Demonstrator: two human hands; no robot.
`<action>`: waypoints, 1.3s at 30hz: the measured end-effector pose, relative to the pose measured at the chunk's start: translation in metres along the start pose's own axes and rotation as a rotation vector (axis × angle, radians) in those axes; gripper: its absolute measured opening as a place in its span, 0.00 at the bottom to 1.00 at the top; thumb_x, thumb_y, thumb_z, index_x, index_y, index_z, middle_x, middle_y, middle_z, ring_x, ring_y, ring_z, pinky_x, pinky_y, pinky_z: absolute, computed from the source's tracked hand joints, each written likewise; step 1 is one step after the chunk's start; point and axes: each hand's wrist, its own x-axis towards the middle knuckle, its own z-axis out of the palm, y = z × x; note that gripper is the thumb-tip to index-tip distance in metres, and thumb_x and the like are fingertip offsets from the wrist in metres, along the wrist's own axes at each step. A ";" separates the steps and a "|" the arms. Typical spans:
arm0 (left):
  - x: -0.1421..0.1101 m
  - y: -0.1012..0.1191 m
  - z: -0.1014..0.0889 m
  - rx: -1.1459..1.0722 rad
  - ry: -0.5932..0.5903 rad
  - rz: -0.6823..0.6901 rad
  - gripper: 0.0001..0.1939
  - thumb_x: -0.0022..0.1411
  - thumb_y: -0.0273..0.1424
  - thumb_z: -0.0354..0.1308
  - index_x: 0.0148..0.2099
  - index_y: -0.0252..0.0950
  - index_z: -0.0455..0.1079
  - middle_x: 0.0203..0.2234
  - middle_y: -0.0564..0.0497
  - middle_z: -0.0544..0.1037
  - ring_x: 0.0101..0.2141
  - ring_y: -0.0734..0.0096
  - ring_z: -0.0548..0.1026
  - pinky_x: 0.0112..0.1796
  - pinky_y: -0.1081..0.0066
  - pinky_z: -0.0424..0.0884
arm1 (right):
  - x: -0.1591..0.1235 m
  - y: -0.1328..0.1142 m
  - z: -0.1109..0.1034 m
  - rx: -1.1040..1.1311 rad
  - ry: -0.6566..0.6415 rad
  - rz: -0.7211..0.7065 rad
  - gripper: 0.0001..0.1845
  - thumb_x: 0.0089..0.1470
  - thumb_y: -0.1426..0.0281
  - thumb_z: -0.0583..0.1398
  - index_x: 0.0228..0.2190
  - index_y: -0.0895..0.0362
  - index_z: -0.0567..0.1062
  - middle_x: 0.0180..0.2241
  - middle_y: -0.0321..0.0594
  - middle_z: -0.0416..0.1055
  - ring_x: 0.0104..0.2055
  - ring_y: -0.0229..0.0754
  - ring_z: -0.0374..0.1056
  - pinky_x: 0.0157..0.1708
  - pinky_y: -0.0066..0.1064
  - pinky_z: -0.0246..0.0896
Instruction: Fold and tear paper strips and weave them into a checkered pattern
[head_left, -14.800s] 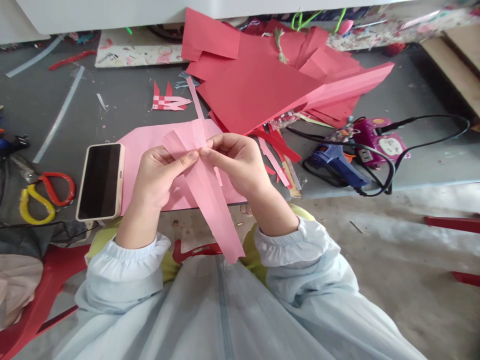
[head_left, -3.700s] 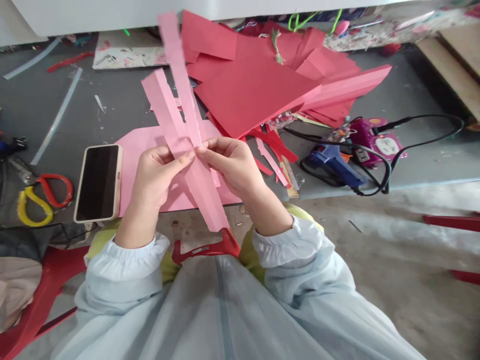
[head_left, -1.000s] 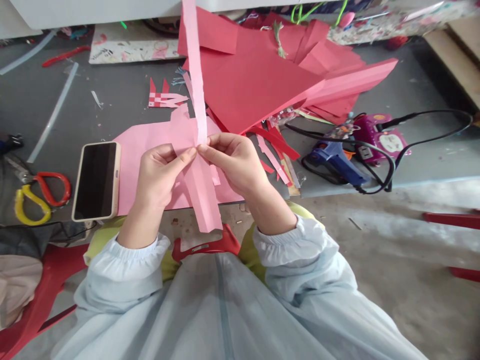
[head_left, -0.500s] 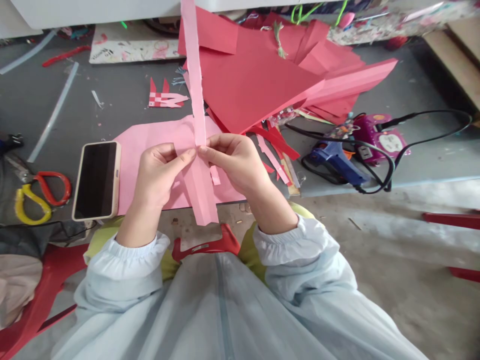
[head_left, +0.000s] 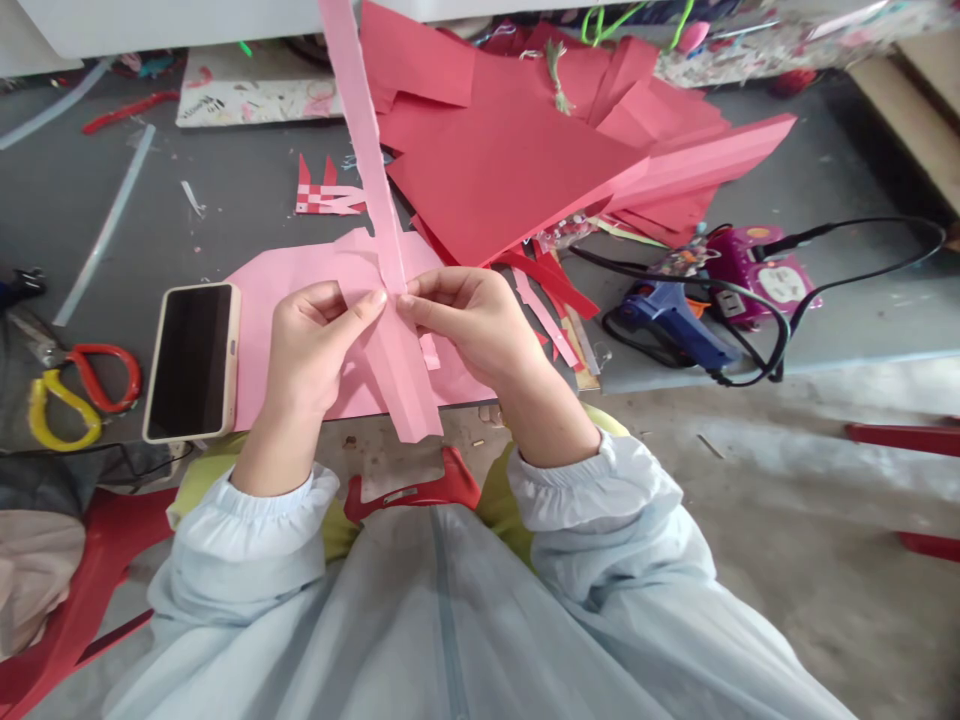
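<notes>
My left hand (head_left: 311, 340) pinches a creased piece of pink paper (head_left: 405, 385) between thumb and forefinger. Close beside it, my right hand (head_left: 469, 320) grips the narrow pink paper strip (head_left: 364, 130), which is torn along a crease from the wider piece and points up and away from me. The two parts meet at my fingertips. Beneath my hands a larger pink sheet (head_left: 274, 290) lies on the table, with a small pink scrap (head_left: 430, 352) showing. Behind the strip is a small red-and-pink woven paper piece (head_left: 322, 198).
Red paper sheets (head_left: 510, 170) are heaped at the back. A phone (head_left: 191, 362) and scissors (head_left: 82, 385) lie to the left. On the right are a blue glue gun (head_left: 679, 320), a purple box (head_left: 757, 275) with a black cable, and paper scraps (head_left: 547, 310).
The tear has run further down, so the loose strip is longer and the wide piece's lower end shorter. In the last half second the strip's top has swung left. Both hands stay in place.
</notes>
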 end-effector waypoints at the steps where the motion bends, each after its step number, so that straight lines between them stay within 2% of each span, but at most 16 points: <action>1: 0.000 0.000 -0.001 0.009 -0.010 -0.008 0.09 0.51 0.36 0.72 0.28 0.37 0.78 0.24 0.52 0.80 0.25 0.73 0.76 0.28 0.73 0.72 | 0.000 0.000 0.000 0.000 0.003 -0.002 0.16 0.39 0.63 0.75 0.24 0.59 0.78 0.23 0.34 0.73 0.26 0.33 0.66 0.28 0.27 0.66; 5: 0.001 -0.003 -0.004 0.041 -0.014 -0.030 0.11 0.50 0.36 0.73 0.25 0.36 0.76 0.21 0.54 0.77 0.21 0.77 0.72 0.22 0.75 0.67 | -0.001 0.001 -0.001 -0.013 -0.010 -0.026 0.16 0.42 0.63 0.75 0.24 0.59 0.78 0.22 0.33 0.72 0.25 0.31 0.65 0.26 0.26 0.64; 8: 0.003 -0.008 -0.007 0.069 0.010 -0.009 0.16 0.49 0.35 0.74 0.20 0.36 0.71 0.16 0.57 0.70 0.17 0.81 0.66 0.19 0.77 0.62 | -0.001 0.004 -0.001 -0.025 -0.014 -0.050 0.17 0.42 0.60 0.75 0.25 0.59 0.78 0.22 0.33 0.72 0.24 0.31 0.64 0.24 0.25 0.62; 10: 0.004 -0.010 -0.007 0.071 0.011 0.022 0.17 0.49 0.35 0.74 0.19 0.36 0.70 0.15 0.57 0.70 0.17 0.82 0.65 0.19 0.77 0.61 | -0.001 0.005 -0.002 -0.037 -0.019 -0.063 0.19 0.43 0.57 0.74 0.25 0.59 0.78 0.22 0.33 0.72 0.24 0.31 0.64 0.23 0.25 0.61; 14: 0.004 -0.012 -0.004 0.024 -0.004 0.099 0.13 0.50 0.34 0.74 0.22 0.36 0.74 0.19 0.54 0.76 0.22 0.78 0.72 0.23 0.76 0.67 | -0.001 0.008 -0.001 -0.032 -0.030 -0.091 0.21 0.44 0.53 0.73 0.26 0.58 0.78 0.23 0.33 0.71 0.25 0.31 0.63 0.22 0.25 0.60; 19: 0.002 -0.012 0.002 -0.030 -0.004 0.153 0.08 0.49 0.34 0.75 0.27 0.38 0.80 0.25 0.52 0.81 0.27 0.72 0.78 0.31 0.71 0.76 | 0.000 0.011 0.000 0.025 -0.035 -0.102 0.21 0.44 0.53 0.73 0.26 0.58 0.78 0.22 0.32 0.70 0.24 0.30 0.62 0.21 0.23 0.58; 23: 0.002 -0.013 0.003 -0.046 -0.005 0.181 0.07 0.51 0.36 0.74 0.31 0.40 0.82 0.29 0.52 0.84 0.32 0.70 0.81 0.37 0.69 0.79 | 0.000 0.011 0.000 0.069 -0.028 -0.072 0.21 0.43 0.54 0.74 0.27 0.58 0.78 0.23 0.32 0.71 0.24 0.29 0.62 0.20 0.23 0.57; 27: 0.002 -0.011 0.002 -0.042 -0.002 0.142 0.10 0.49 0.38 0.75 0.30 0.39 0.81 0.26 0.53 0.82 0.28 0.72 0.79 0.33 0.71 0.77 | 0.000 0.009 0.001 0.105 0.004 -0.050 0.21 0.40 0.56 0.75 0.26 0.59 0.78 0.24 0.33 0.73 0.24 0.29 0.64 0.21 0.23 0.58; 30: 0.002 -0.009 -0.002 -0.004 -0.019 0.081 0.11 0.49 0.37 0.75 0.27 0.37 0.79 0.21 0.54 0.79 0.23 0.77 0.74 0.25 0.75 0.71 | 0.000 0.008 0.002 0.125 0.018 -0.038 0.21 0.38 0.57 0.76 0.26 0.59 0.79 0.24 0.33 0.73 0.25 0.29 0.65 0.23 0.22 0.61; 33: 0.003 -0.007 -0.004 0.028 -0.016 0.041 0.12 0.49 0.35 0.75 0.25 0.36 0.77 0.20 0.55 0.77 0.20 0.79 0.71 0.21 0.76 0.66 | 0.000 0.005 0.001 0.120 0.010 -0.032 0.20 0.37 0.58 0.76 0.26 0.59 0.79 0.24 0.33 0.74 0.26 0.29 0.66 0.27 0.23 0.64; 39: 0.001 -0.003 -0.003 -0.014 -0.021 0.025 0.11 0.48 0.36 0.75 0.28 0.36 0.79 0.23 0.53 0.80 0.25 0.73 0.77 0.27 0.72 0.74 | -0.001 0.001 -0.001 -0.012 -0.017 -0.022 0.19 0.39 0.59 0.76 0.24 0.59 0.78 0.22 0.32 0.71 0.24 0.30 0.64 0.24 0.24 0.61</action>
